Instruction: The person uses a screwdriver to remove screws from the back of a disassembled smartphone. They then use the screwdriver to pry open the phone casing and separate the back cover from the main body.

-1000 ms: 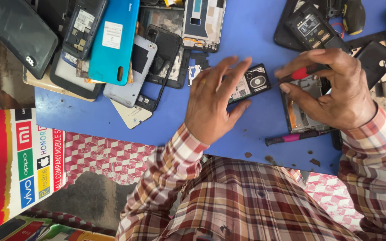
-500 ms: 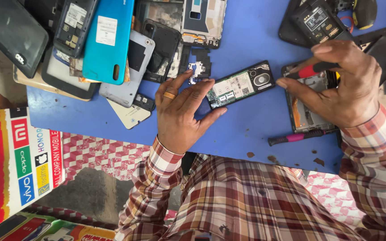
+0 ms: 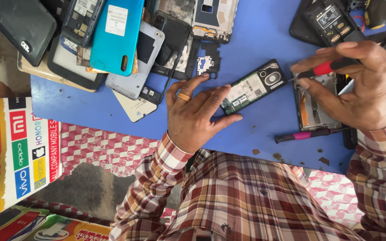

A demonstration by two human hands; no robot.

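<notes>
Head view shows the left hand (image 3: pixel 196 114) lying flat on the blue table (image 3: pixel 255 40), its fingers spread and pressing the near end of the opened phone (image 3: pixel 253 87) at the table's middle. Right hand (image 3: pixel 358 85) pinches a red screwdriver (image 3: pixel 325 68), with the tip at the phone's far end. I judge the tip must sit straight in the screw, with firm pressure from the left fingers, so the phone does not slide. A pink screwdriver (image 3: pixel 304 135) lies nearby.

A red, white-panelled sign (image 3: pixel 14 151) with coloured logo squares hangs at my lower left; a white label (image 3: pixel 116 20) (rectangular) sits on the teal phone back (image 3: pixel 117 35), upper left.
</notes>
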